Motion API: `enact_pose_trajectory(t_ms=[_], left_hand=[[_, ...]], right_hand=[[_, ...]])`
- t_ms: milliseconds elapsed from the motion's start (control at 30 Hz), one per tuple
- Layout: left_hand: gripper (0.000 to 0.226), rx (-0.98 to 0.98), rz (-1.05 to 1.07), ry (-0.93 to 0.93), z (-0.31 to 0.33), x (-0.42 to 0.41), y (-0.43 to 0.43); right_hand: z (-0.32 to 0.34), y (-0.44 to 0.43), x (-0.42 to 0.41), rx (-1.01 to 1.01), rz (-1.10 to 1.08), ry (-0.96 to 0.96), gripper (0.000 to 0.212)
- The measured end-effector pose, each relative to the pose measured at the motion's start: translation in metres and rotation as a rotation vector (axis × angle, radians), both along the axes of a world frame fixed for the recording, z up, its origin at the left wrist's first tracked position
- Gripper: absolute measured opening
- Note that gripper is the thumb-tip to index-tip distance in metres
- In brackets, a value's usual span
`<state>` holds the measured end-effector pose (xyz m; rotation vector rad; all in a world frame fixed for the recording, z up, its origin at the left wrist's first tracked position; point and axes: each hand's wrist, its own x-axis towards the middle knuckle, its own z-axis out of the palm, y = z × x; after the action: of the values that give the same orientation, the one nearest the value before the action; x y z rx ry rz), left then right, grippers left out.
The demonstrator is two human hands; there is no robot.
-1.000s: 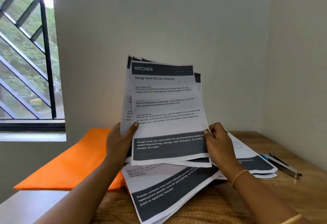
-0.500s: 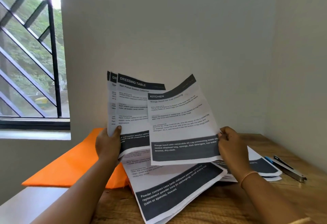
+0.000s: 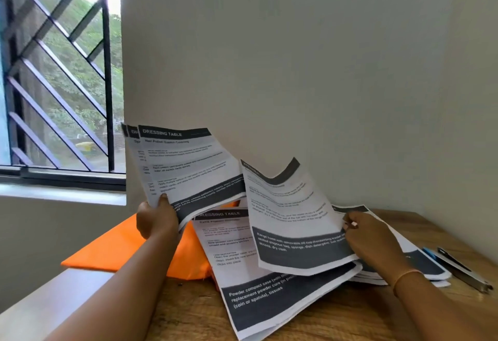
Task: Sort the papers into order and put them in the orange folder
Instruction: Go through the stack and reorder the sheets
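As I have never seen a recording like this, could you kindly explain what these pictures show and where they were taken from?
There is no machine here: a person works with two bare hands. Every picture comes from one wide-angle camera worn on the person's head, looking forward and down. The left hand holds up a fan of sheets, the front one headed DRESSING TABLE. The right hand pinches the right edge of a range hood sheet, low over the pile. On the wooden table lie more printed sheets, among them a powder compact sheet, with the orange folder at the left behind them and what look like pens at the right.
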<state>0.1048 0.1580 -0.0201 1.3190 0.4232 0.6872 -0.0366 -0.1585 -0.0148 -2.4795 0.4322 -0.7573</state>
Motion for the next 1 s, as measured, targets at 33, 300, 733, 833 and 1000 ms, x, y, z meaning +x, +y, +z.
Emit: enact_pose_trajectory(t_ms=[33,300,733,833,1000], left_hand=[[0.033,-0.042,0.005,0.01,0.0,0.0,0.001],[0.033,-0.161,-0.008,0.058,0.002,-0.003,-0.003],[0.029,0.232,-0.105,-0.214,0.007,-0.01,-0.017],[0.031,0.239,-0.132,-0.245,0.007,-0.012,-0.019],[0.031,0.262,-0.141,-0.268,0.007,-0.014,-0.019]], right_hand=[[0.001,0.003,-0.002,-0.039,0.005,0.032,0.016],[0.005,0.02,-0.007,-0.238,0.06,0.211,0.019],[-0.001,0.033,-0.005,-0.348,0.098,0.221,0.014],[-0.002,0.035,-0.003,-0.401,0.074,0.234,0.017],[-0.003,0.037,-0.001,-0.395,0.045,0.19,0.024]])
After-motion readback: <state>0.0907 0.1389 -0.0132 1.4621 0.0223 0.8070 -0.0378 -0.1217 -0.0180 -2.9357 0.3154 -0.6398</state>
